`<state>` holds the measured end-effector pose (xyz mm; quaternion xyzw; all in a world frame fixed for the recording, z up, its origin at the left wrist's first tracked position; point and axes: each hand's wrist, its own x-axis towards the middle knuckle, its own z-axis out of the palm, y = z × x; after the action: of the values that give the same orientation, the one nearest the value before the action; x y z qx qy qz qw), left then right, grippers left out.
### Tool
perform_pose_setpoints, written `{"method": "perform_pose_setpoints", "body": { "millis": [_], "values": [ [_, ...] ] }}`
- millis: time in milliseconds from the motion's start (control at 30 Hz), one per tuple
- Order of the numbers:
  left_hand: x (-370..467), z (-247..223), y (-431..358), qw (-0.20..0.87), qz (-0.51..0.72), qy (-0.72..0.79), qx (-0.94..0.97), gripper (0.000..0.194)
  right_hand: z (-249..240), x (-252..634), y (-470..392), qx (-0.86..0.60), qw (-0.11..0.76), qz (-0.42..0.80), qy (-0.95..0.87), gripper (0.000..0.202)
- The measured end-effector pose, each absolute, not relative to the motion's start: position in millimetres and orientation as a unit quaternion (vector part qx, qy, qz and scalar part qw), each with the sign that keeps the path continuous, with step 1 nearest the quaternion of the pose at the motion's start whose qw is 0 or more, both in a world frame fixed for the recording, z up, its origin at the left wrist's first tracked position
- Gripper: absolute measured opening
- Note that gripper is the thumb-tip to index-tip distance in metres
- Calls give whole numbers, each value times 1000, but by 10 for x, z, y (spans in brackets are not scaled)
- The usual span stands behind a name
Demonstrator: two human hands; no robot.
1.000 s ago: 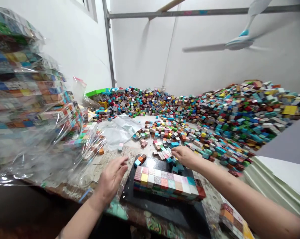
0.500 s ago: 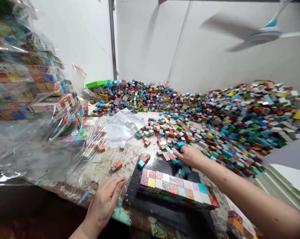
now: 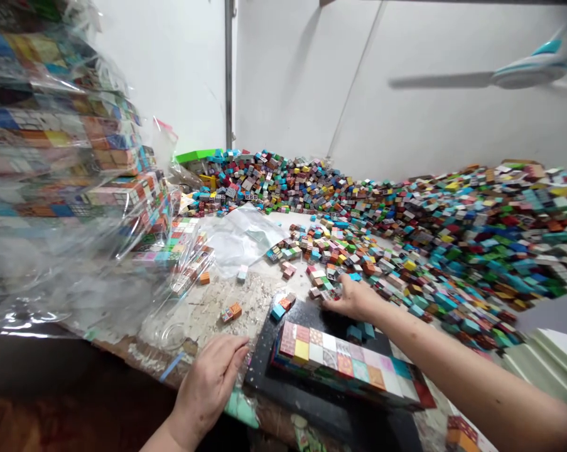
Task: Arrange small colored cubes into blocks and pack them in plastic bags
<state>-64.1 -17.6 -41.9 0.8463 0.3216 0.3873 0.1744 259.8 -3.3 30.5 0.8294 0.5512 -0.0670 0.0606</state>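
Observation:
My right hand [image 3: 353, 299] reaches forward over the far edge of a black board [image 3: 321, 395], its fingers curled on small coloured cubes [image 3: 323, 290] at the near end of the loose scatter. A neat flat block of coloured cubes [image 3: 346, 364] lies on that board, just in front of the hand. My left hand [image 3: 212, 383] rests flat with fingers apart on the worn table edge [image 3: 193, 326], left of the board, holding nothing. A few stray cubes [image 3: 231, 312] lie a little beyond it.
A huge heap of coloured cubes [image 3: 453, 226] fills the back and right of the table. Clear plastic bags of packed cube blocks [image 3: 76, 188] pile up on the left. An empty plastic bag [image 3: 240, 242] lies mid-table. Pale stacked sheets [image 3: 547, 358] sit at right.
My left hand has drawn back toward me from beside the board to the table edge. My right hand has stayed at the cubes by the board's far edge. The view has panned left.

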Motion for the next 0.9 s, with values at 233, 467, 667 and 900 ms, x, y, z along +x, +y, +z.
{"method": "perform_pose_setpoints", "body": {
  "millis": [233, 467, 667, 900],
  "values": [
    [-673, -472, -157, 179, 415, 312, 836, 20, 819, 2530, -274, 830, -8, -43, 555, 72],
    [-308, 243, -118, 295, 465, 256, 795, 43, 1214, 2093, -583, 782, -116, -31, 612, 70],
    [58, 695, -101, 358, 423, 278, 785, 40, 1325, 1709, -661, 747, -138, -21, 650, 63],
    [-15, 640, -86, 413, 465, 295, 726, 26, 1404, 1621, -758, 740, -179, -25, 648, 62]
  ]
}}
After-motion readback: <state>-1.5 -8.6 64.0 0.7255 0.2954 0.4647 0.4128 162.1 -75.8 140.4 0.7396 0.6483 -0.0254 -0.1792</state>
